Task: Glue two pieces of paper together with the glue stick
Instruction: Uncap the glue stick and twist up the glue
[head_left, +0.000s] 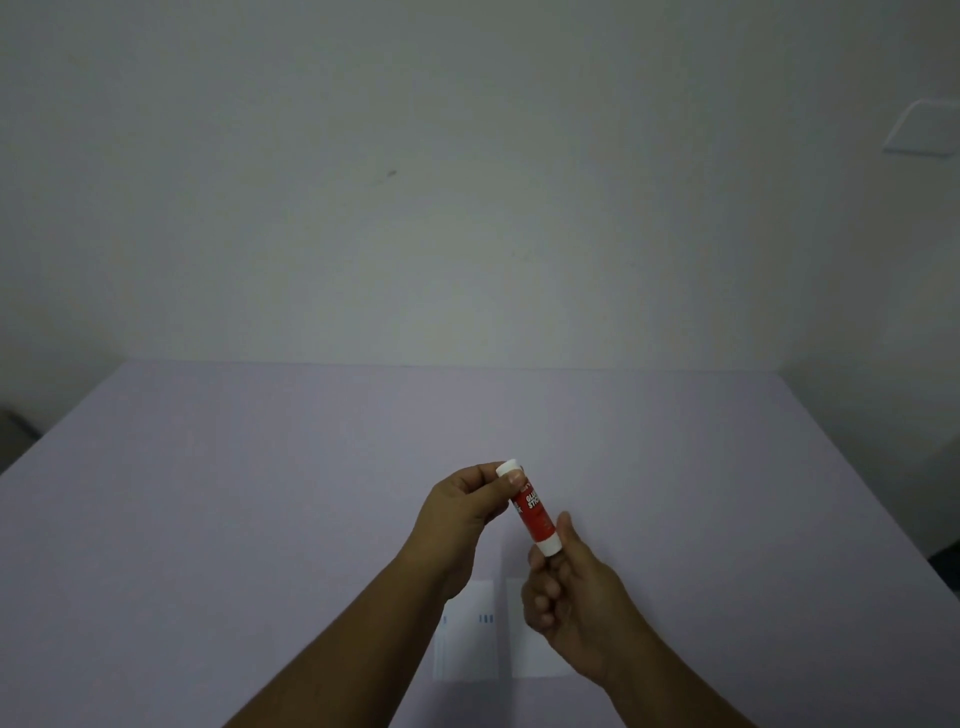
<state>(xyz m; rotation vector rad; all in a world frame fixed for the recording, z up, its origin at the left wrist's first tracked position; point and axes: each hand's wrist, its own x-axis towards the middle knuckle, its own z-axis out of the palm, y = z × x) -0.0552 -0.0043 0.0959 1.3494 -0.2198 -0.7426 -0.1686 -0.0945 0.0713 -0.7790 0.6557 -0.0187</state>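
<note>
A red glue stick (530, 508) with white ends hangs tilted above the table, held between both hands. My left hand (462, 506) pinches its white upper end, the cap. My right hand (571, 592) grips the white lower end with thumb and fingers. Below the hands two small white pieces of paper lie flat side by side: the left paper (470, 636), with small blue marks, and the right paper (530, 654), partly hidden by my right hand.
The pale lilac table (260, 493) stretches wide to the left, right and back. A plain wall rises behind its far edge. A dark object shows at the far left edge of the view.
</note>
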